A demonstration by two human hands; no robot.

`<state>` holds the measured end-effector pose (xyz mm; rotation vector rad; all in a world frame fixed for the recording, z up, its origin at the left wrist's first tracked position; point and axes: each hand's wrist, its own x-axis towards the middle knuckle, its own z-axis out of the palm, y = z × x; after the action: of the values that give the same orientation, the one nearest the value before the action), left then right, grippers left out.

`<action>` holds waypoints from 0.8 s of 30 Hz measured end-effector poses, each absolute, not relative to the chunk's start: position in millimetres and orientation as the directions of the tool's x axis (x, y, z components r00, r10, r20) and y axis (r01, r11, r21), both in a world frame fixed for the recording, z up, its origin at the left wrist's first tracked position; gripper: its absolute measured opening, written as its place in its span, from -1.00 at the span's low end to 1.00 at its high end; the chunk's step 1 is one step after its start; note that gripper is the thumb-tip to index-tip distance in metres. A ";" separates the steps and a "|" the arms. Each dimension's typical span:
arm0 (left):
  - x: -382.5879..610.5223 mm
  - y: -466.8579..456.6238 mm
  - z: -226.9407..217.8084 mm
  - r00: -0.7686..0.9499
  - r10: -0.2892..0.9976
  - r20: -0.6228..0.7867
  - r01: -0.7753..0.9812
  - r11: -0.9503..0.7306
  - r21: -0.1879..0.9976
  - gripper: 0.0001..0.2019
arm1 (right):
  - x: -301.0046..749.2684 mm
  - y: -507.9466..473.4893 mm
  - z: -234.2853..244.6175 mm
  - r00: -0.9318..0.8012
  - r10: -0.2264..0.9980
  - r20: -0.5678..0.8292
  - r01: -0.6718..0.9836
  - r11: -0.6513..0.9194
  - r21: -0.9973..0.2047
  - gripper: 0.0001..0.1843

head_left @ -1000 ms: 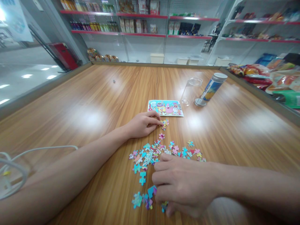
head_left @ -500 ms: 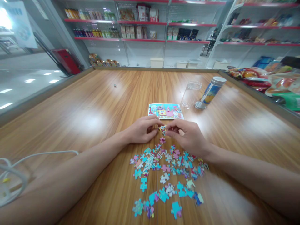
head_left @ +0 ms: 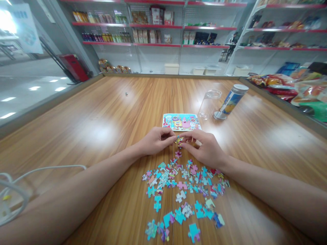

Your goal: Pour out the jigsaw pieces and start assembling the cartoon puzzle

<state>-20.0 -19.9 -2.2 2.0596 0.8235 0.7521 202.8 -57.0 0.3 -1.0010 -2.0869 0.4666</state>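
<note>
Small yellow puzzle pieces (head_left: 179, 140) lie between my hands, just below a cartoon picture card (head_left: 182, 122). My left hand (head_left: 159, 140) pinches at their left side, thumb and forefinger together on a puzzle piece. From the right, my right hand (head_left: 204, 144) has its thumb and fingertips closed around the same pieces; fingers partly hide them. A single pink puzzle piece (head_left: 178, 154) lies just below my fingers. Nearer to me is a loose spread of puzzle pieces (head_left: 182, 185), mostly turquoise, pink and white, some overlapping.
Beyond my right hand a clear plastic jar (head_left: 209, 103) stands beside a blue printed can (head_left: 233, 99) and a round metal lid (head_left: 220, 115). A white cable (head_left: 58, 167) lies at left on the wooden table (head_left: 84, 112). Packaged goods (head_left: 274, 85) sit past the right edge.
My left thumb and forefinger have come together at the yellow puzzle pieces. My right fingers have shifted slightly around them. The scattered pieces keep their arrangement; the view has moved slightly.
</note>
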 end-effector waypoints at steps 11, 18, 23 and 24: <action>-20.1 -20.2 -0.8 0.646 0.747 0.155 0.263 -0.410 0.873 -0.73 | 202.8 -52.6 -4.3 -0.437 0.744 0.507 0.521 0.668 -0.532 -0.86; -20.5 -20.3 -2.3 0.644 0.744 0.179 0.252 -0.427 0.868 -0.75 | 200.4 -53.2 -5.2 -0.418 0.749 0.515 0.474 0.663 -0.580 -0.88; -20.4 -17.9 -6.4 0.610 0.751 0.253 0.170 -0.436 0.884 -0.75 | 198.6 -54.8 -2.9 -0.358 0.786 0.504 0.439 0.619 -0.651 -0.74; -20.3 -17.6 -6.6 0.597 0.758 0.263 0.162 -0.435 0.886 -0.77 | 198.6 -54.9 -3.0 -0.363 0.794 0.488 0.446 0.608 -0.657 -0.74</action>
<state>-20.3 -17.6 -6.6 1.9287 0.7346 0.8369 198.6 -54.9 -3.0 -0.9784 -2.0096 0.5347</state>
